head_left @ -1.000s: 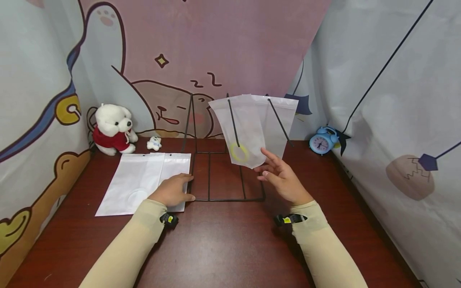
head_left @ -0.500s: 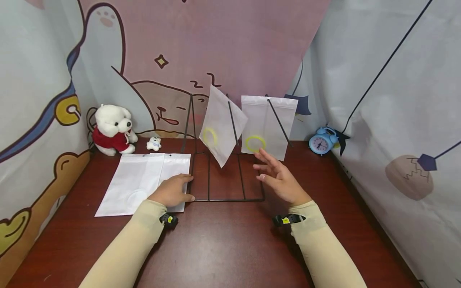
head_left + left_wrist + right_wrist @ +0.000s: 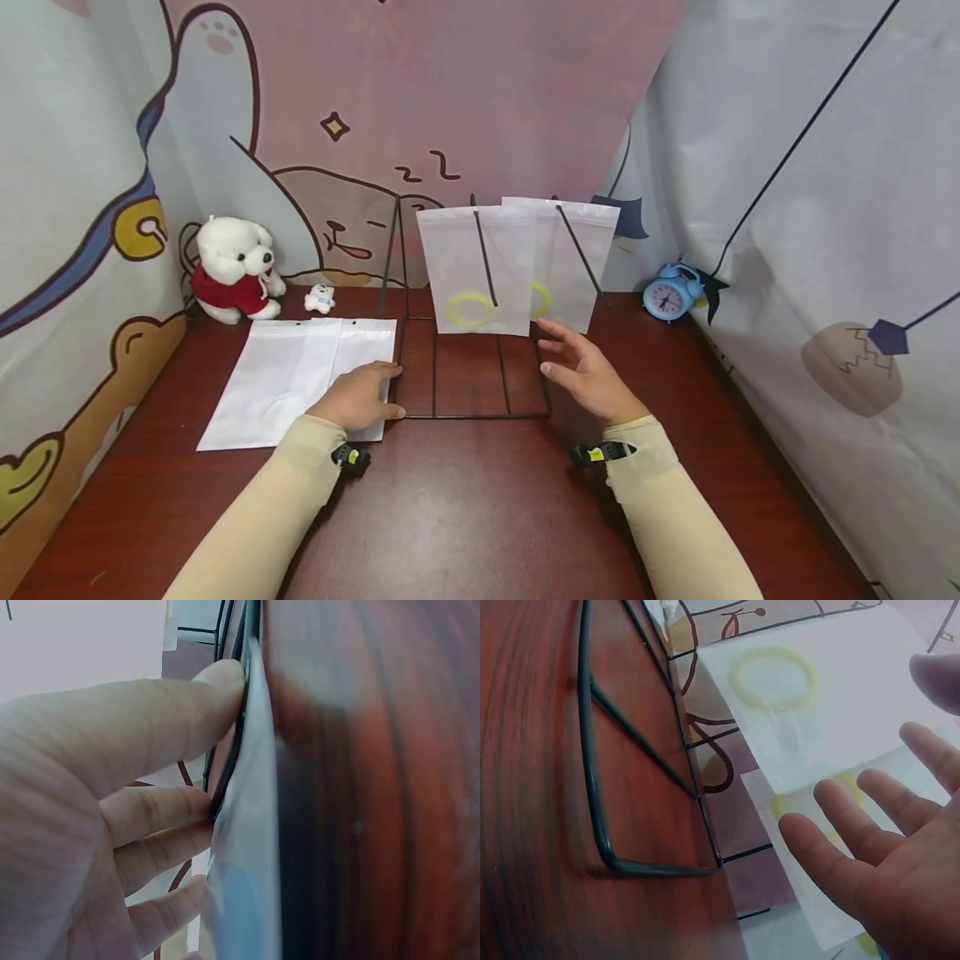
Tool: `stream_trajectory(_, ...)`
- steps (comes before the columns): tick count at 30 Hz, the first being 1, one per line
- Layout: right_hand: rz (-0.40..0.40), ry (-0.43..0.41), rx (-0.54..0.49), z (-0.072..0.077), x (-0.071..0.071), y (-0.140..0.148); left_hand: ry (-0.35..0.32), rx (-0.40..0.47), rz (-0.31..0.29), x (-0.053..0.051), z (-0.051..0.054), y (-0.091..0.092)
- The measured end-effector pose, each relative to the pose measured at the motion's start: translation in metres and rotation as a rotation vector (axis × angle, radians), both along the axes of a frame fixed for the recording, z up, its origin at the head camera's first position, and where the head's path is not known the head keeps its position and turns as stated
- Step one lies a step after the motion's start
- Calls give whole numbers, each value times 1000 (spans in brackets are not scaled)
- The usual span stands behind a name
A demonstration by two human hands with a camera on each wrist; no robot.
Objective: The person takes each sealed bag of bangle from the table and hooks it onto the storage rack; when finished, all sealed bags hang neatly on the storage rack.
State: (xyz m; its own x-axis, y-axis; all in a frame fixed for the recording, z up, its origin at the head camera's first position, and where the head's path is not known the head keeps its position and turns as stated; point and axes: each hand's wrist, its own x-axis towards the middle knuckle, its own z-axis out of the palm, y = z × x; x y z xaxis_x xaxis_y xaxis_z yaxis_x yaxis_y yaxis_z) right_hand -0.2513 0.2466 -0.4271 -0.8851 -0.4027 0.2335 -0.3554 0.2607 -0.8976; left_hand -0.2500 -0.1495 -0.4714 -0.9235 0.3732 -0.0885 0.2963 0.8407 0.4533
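Note:
Two white zip bags hang from prongs of a black wire rack (image 3: 472, 416) in the head view. The middle bag (image 3: 453, 262) overlaps the right bag (image 3: 588, 292); a yellow ring (image 3: 469, 309) shows through the middle one, another through the right one. My left hand (image 3: 356, 398) presses thumb and fingertips on the rack's left base bar, over the edge of white bags (image 3: 277, 367) lying flat. With fingers spread, my right hand (image 3: 592, 375) stays near the lower edges of the hanging bags; in the right wrist view its fingers (image 3: 817, 851) hold nothing.
A white plush dog (image 3: 236, 267) in red and a small white figure (image 3: 320, 298) stand at the back left. A blue alarm clock (image 3: 670, 294) is at the back right. Printed cloth walls (image 3: 510, 100) enclose the table (image 3: 480, 508).
The middle bag has swung and twisted on its prong, and now faces forward, hanging nearly straight. My left hand has stayed put; my right hand has barely shifted.

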Motion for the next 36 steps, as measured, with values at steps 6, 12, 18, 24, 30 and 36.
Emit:
stream_trajectory(6,-54,-31,79,-9,-7,13,-4,-6,-7,-1,-2,0)
stream_trajectory(12,-100,-147,365,-21,-13,39,3,-9,-11,-2,-2,0)
stream_trajectory(18,27,-260,495,-34,-18,52,4,-9,-16,-1,-2,-1)
stream_trajectory(24,35,-296,506,-38,-20,48,4,-15,-22,0,-1,-1)
stream_trajectory(30,45,-295,508,-40,-21,45,14,88,-19,-2,4,-11)
stream_trajectory(36,40,-274,531,-40,-20,43,53,286,108,-12,5,-53)
